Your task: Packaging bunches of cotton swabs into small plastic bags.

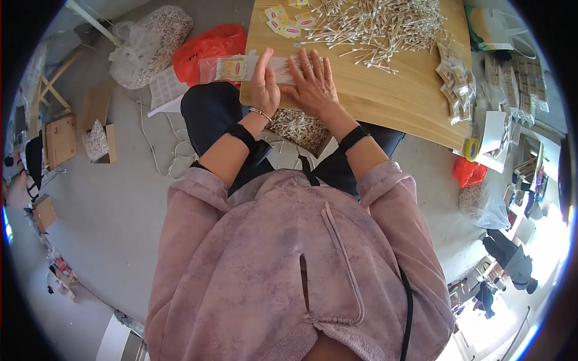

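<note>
Mauve shirt (283,259) nearest; left hand (264,87) edge-on at swabs (281,62), right hand (313,84) palm-down over them; both grips loose, fingers straight, thumbs apart; clear bag (208,70) with swabs and yellow card (235,68) sits left of left hand, at bench's (385,96) near-left corner; swab pile (391,30) beyond.

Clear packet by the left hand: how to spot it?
Find the wooden table. At its near-left corner is the clear packet with a yellow card, just left of the left hand. Unlike the packets piled at the table's right, it appears beside a red bag.
</note>
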Demonstrator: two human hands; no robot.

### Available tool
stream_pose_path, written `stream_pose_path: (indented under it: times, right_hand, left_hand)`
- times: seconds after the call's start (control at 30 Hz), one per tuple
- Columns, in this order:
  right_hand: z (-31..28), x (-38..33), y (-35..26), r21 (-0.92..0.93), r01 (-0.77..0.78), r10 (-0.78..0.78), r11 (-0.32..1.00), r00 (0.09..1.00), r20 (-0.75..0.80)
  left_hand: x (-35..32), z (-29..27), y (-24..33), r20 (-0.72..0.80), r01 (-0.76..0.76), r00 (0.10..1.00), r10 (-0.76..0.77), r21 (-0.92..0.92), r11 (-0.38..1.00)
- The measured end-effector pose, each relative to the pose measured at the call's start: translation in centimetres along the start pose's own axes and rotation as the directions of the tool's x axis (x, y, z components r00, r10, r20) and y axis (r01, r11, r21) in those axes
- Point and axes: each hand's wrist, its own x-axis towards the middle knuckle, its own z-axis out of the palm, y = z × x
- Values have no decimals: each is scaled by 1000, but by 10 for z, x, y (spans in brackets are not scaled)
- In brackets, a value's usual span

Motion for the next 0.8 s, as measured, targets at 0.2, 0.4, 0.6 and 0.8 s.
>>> stream_pose_path:
  times: [0.2, 0.4, 0.6, 0.8]
  right_hand:
    - [-13, -3, -6, 279, -131, 178, 951, 972, -151]
    - [0, -6, -16, 334, -179, 246, 925, 955, -168]
    - [13, 7, -25, 282, -225, 279, 933, 945, -171]
    - [13, 13, -12, 574, -178, 435, 799, 831, -348]
  left_hand:
    - [1, 0, -2, -85, 14, 996, -15, -8, 1000]
    - [-5, 4, 0, -33, 42, 998, -44, -39, 998]
    - [-10, 14, 12, 44, 79, 996, -77, -64, 995]
    - [0, 6, 1, -13, 151, 988, -152, -51, 987]
